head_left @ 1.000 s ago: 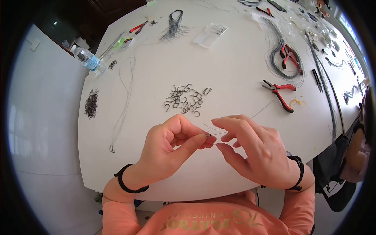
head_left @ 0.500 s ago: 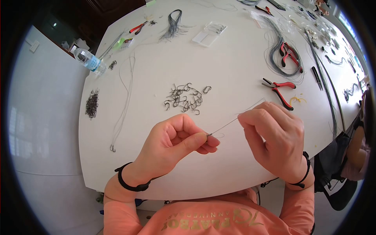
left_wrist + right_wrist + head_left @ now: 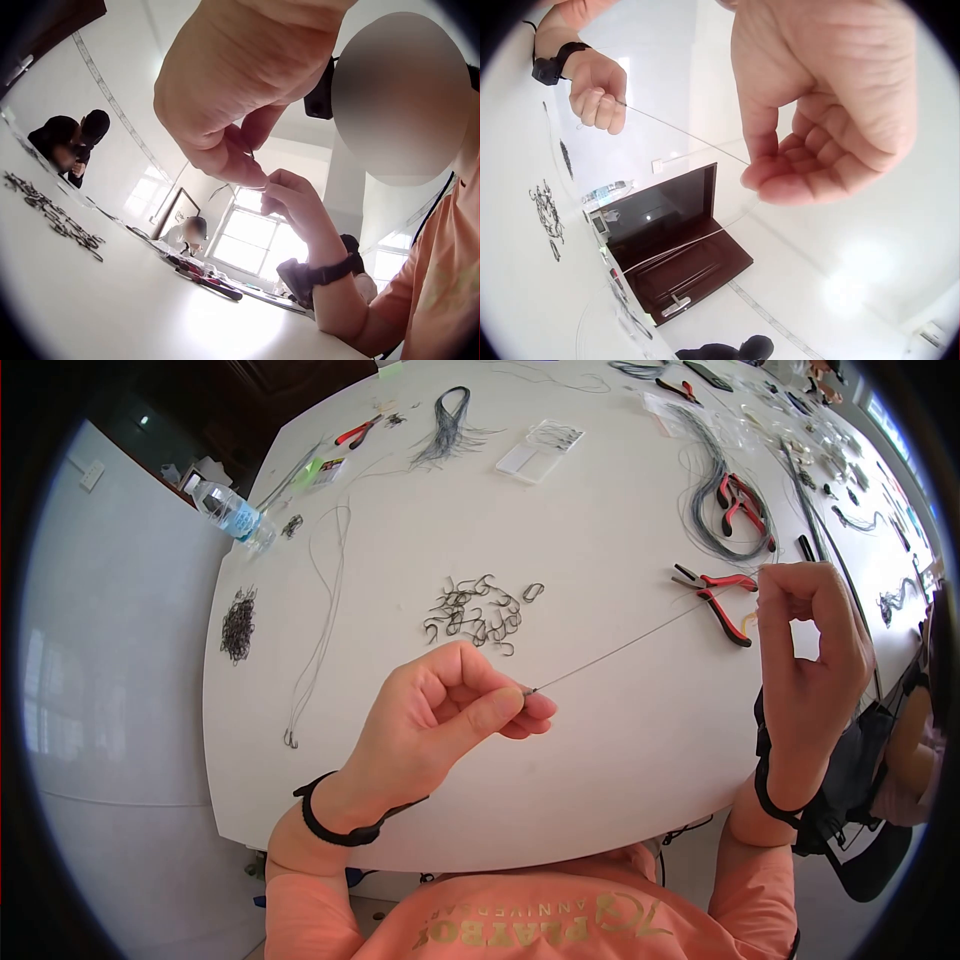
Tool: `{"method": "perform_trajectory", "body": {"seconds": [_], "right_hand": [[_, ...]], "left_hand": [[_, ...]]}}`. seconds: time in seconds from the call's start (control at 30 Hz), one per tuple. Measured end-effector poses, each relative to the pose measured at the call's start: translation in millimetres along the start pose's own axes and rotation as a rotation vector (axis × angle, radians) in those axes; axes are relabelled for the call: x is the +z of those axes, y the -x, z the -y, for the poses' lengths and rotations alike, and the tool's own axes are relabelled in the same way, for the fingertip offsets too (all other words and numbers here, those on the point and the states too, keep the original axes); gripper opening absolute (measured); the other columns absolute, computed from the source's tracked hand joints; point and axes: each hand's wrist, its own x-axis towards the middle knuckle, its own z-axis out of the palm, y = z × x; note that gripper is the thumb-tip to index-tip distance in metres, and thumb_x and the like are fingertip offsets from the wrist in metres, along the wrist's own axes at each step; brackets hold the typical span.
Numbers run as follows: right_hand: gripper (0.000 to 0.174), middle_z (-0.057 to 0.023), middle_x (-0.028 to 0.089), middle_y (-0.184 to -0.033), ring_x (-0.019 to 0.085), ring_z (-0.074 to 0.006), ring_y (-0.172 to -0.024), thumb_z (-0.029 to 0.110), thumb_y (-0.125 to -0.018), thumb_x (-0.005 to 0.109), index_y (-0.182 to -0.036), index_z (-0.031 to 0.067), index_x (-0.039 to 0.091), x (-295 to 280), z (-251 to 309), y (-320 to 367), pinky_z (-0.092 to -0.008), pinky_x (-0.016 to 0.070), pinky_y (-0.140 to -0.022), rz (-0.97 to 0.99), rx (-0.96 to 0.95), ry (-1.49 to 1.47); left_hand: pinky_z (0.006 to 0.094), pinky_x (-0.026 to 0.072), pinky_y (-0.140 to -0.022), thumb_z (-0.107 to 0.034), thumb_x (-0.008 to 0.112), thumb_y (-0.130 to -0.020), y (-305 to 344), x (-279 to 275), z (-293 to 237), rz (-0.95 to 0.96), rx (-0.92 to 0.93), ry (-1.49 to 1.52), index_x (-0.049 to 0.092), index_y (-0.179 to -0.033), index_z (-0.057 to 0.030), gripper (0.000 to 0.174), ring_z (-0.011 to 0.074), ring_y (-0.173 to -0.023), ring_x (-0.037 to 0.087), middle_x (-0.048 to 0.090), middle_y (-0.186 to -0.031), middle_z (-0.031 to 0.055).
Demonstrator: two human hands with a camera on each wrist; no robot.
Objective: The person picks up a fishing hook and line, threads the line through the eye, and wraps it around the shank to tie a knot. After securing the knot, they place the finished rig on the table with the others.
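My left hand pinches a small dark fish hook between thumb and fingertips, most of it hidden. A thin fishing line runs taut from the hook up to my right hand, raised off to the right, where thumb and index finger pinch it. The right wrist view shows the same straight line between the hands, with a loose tail hanging past the right fingertips. Beyond my left hand lies a loose pile of fish hooks on the white table.
Red-handled pliers lie near my right hand, with more pliers and a coil of line behind. A dark heap of small pieces, a water bottle and a clear box also stand about. Other people sit around the table.
My right hand has gone from close beside the left out to the right and upward, pinching the line and drawing it straight. The left hand has stayed nearly in place.
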Motion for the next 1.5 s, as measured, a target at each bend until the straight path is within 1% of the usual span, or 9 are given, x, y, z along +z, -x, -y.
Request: {"method": "perform_trajectory", "body": {"seconds": [0.6,0.67,0.8,0.87,0.93,1.03,1.07,1.17,1.5], "right_hand": [[0.008,-0.0039,0.067,-0.073,0.067,-0.0097,-0.068,0.001,-0.087,0.071,-0.087,0.0025,0.064,-10,-20,-3,-0.0236,0.0531,-0.066,-0.028,0.216,0.141],[0.009,-0.0068,0.071,-0.087,0.068,-0.0109,-0.07,-0.001,-0.087,0.069,-0.094,0.0032,0.066,-10,-23,-1,-0.0243,0.0523,-0.063,0.131,0.278,0.172],[0.02,-0.0101,0.07,-0.107,0.068,-0.013,-0.07,-0.003,-0.086,0.068,-0.104,0.0043,0.068,-3,-2,-2,-0.024,0.0502,-0.058,0.177,0.273,0.247],[0.03,-0.0132,0.067,-0.123,0.062,-0.007,-0.066,-0.004,-0.086,0.068,-0.114,0.0029,0.065,-3,18,-1,-0.0205,0.0437,-0.051,0.232,0.126,-0.038],[0.03,-0.0152,0.068,-0.119,0.063,-0.0072,-0.065,-0.006,-0.083,0.069,-0.112,0.0001,0.065,1,34,6,-0.0208,0.0458,-0.051,0.354,0.043,-0.412],[0.03,-0.0132,0.07,-0.108,0.069,-0.0137,-0.069,-0.005,-0.081,0.073,-0.11,-0.0003,0.065,8,50,15,-0.0248,0.0552,-0.057,0.63,0.04,-0.598],[0.03,-0.0132,0.07,-0.108,0.069,-0.0137,-0.069,-0.005,-0.081,0.073,-0.11,-0.0003,0.065,13,50,20,-0.0248,0.0552,-0.057,0.63,0.042,-0.597],[0.023,-0.0028,0.062,-0.087,0.065,-0.0197,-0.064,0.0,-0.082,0.071,-0.102,0.0069,0.063,26,51,29,-0.0325,0.0504,-0.053,0.548,-0.05,-0.594],[0.014,-0.0043,0.054,-0.076,0.058,-0.0211,-0.059,0.0,-0.078,0.073,-0.087,0.0076,0.065,30,50,27,-0.0341,0.0465,-0.05,0.504,-0.106,-0.561]], "left_hand": [[0.0347,0.06,-0.085,-0.009,0.062,-0.101,-2,-2,0,0.002,-0.004,-0.017,0.059,-0.1,0.0016,0.011,0.0219,-0.092,0.074,0.075,-0.101,0.0196],[0.0348,0.0599,-0.085,-0.009,0.062,-0.101,-2,-3,0,-0.005,-0.006,-0.021,0.06,-0.1,0.0016,0.011,0.0219,-0.092,0.074,0.075,-0.101,0.0196],[0.0351,0.0599,-0.085,-0.008,0.062,-0.101,-2,-1,0,0.005,-0.012,-0.011,0.059,-0.1,0.0018,0.01,0.0226,-0.093,0.074,0.074,-0.102,0.02],[0.0352,0.0598,-0.086,-0.008,0.062,-0.101,-2,0,-1,0.004,-0.026,-0.017,0.059,-0.099,0.0017,0.01,0.0228,-0.093,0.074,0.074,-0.102,0.0201],[0.0354,0.0597,-0.087,-0.008,0.062,-0.101,-1,1,0,0.018,-0.043,-0.018,0.059,-0.101,0.002,0.011,0.0231,-0.095,0.074,0.074,-0.104,0.0203],[0.0327,0.0585,-0.093,-0.007,0.061,-0.102,2,0,1,0.068,-0.042,-0.014,0.059,-0.106,0.0031,0.011,0.0198,-0.103,0.072,0.073,-0.108,0.0162],[0.0327,0.0585,-0.093,-0.007,0.061,-0.102,2,1,2,0.07,-0.043,-0.013,0.059,-0.106,0.0031,0.011,0.0198,-0.103,0.072,0.073,-0.108,0.0162],[0.0319,0.0582,-0.093,-0.006,0.06,-0.102,3,3,3,0.087,-0.021,-0.035,0.058,-0.106,0.0029,0.01,0.0193,-0.104,0.071,0.073,-0.108,0.0155],[0.0345,0.0596,-0.089,-0.005,0.062,-0.101,7,8,3,0.028,0.012,-0.086,0.057,-0.103,0.0023,0.009,0.0218,-0.098,0.073,0.072,-0.105,0.0168]]}}
